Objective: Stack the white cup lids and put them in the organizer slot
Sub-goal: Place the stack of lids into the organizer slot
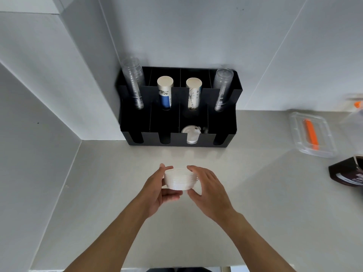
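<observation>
Both forearms extend from the lower edge over the pale counter (255,183). The left hand (157,190) is closed around the left side of a stack of white cup lids (179,179), thumb under its near rim and fingers at its far edge. The right hand (208,185) curves against the right side of the stack, fingers bent over its top edge; firm grip or mere contact cannot be determined. The stack is held above the counter, well short of the black organizer (176,138). Against the wall, the organizer's third front slot from the left holds further white lids (191,134). The rear slots hold two clear cup stacks (135,85) at the ends and two paper cup stacks (165,91) between them.
</observation>
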